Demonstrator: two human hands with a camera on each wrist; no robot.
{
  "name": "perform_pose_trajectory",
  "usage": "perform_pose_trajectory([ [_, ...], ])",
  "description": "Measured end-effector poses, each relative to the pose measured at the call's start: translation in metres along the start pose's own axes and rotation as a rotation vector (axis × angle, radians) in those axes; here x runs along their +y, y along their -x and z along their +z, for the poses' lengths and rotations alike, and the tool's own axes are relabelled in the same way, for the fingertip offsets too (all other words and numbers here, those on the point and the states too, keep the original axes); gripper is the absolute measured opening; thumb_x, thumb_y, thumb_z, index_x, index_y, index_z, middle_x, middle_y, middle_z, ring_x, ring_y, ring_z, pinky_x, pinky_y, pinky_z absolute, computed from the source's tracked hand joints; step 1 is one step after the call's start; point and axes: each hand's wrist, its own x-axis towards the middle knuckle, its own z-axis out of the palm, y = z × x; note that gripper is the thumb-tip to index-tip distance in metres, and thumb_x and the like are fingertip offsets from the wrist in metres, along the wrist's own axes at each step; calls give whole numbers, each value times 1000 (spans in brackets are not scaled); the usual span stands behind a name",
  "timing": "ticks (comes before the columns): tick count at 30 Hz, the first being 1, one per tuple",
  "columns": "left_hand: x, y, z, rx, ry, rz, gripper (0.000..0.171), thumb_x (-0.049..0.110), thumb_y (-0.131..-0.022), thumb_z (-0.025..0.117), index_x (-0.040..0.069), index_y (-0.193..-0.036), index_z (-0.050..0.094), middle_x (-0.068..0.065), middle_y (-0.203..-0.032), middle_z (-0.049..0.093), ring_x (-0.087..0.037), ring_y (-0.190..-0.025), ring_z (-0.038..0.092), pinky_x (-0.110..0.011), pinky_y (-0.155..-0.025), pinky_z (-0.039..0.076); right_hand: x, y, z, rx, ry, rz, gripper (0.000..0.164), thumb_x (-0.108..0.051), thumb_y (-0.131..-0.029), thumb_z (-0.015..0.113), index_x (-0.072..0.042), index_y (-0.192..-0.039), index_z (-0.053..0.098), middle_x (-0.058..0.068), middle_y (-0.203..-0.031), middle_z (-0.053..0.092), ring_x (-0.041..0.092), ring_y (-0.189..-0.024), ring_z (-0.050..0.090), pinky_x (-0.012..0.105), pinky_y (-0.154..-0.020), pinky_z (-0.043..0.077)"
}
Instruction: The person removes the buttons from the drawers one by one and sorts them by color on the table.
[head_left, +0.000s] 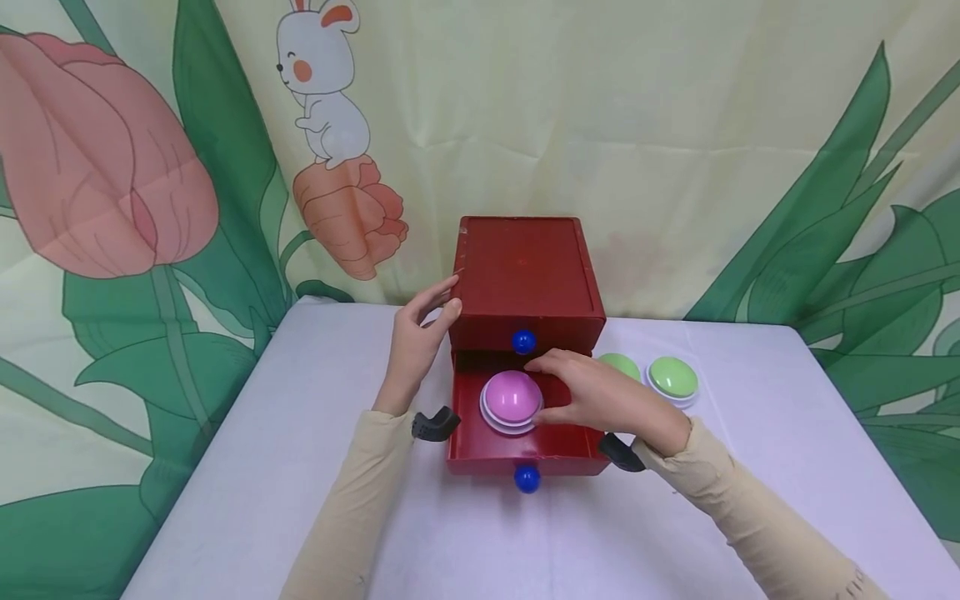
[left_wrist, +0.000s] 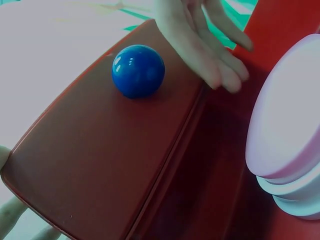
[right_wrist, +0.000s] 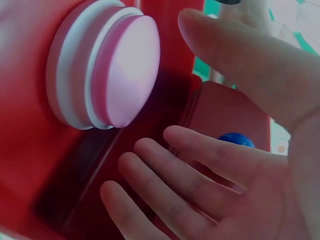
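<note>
A red two-drawer box stands on the table, its lower drawer pulled out. Inside that drawer sits a round push button with a pink dome and a white base. My left hand rests against the left side of the box near its top, with its fingers extended. Over the drawer, my right hand is spread just right of the pink button. The right wrist view shows a gap between its fingers and the button.
Two green-domed buttons, one fully seen and another partly behind my right hand, lie right of the box. Blue ball knobs mark both drawer fronts. A printed curtain hangs behind the white-covered table.
</note>
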Motion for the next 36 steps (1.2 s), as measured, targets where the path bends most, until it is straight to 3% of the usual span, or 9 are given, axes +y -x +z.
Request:
perform_pose_trajectory([
  [6, 25, 7, 2, -5, -14, -7, 43, 16, -98, 61, 5, -139, 58, -12, -140, 57, -25, -125, 55, -44, -102, 48, 6, -7, 3, -59, -18, -5, 71, -34, -78, 84, 1, -134, 57, 15, -129, 61, 33, -121, 57, 48, -99, 51],
  [9, 26, 8, 1, -2, -14, -6, 43, 16, -98, 61, 5, -139, 58, -13, -140, 57, -26, -125, 55, -45, -102, 48, 9, -11, 6, -95, -25, -14, 74, -34, -79, 83, 1, -138, 54, 15, -133, 59, 34, -125, 54, 47, -101, 50],
  [12, 24, 8, 1, -6, -15, -9, 43, 17, -98, 61, 6, -139, 58, -12, -140, 57, -25, -124, 55, -45, -102, 48, 10, -14, 9, -127, -34, -15, 75, -33, -80, 83, 1, -140, 52, 16, -136, 56, 36, -128, 52, 48, -102, 49],
  [21, -11, -2, -3, 12, 5, 17, 41, 24, -97, 64, 18, -138, 61, -3, -139, 59, -20, -124, 55, -45, -101, 48, 12, -20, 12, -155, -67, -31, 74, -28, -78, 85, -2, -139, 53, 15, -136, 57, 33, -128, 52, 46, -100, 51],
  [27, -13, -3, -2, 12, 6, 45, 40, 28, -96, 65, 22, -135, 63, 2, -137, 60, -17, -122, 56, -43, -99, 50, 12, -25, 15, -164, -73, -32, 75, -27, -76, 86, -4, -140, 53, 14, -138, 56, 33, -128, 52, 46, -101, 50],
  [32, -12, -3, -2, 15, 0, 31, 40, 24, -97, 65, 19, -136, 62, -1, -139, 59, -18, -123, 56, -40, -99, 50, 11, -30, 20, -171, -68, -12, 78, -25, -74, 88, -6, -141, 52, 14, -139, 56, 33, -129, 52, 47, -101, 50],
  [36, 2, 1, -1, 10, -4, 14, 41, 17, -97, 63, 12, -138, 60, -7, -140, 58, -22, -124, 55, -38, -99, 50, 11, -34, 25, -174, -69, 8, 78, -23, -74, 88, -8, -141, 52, 12, -138, 57, 33, -128, 54, 47, -99, 51],
])
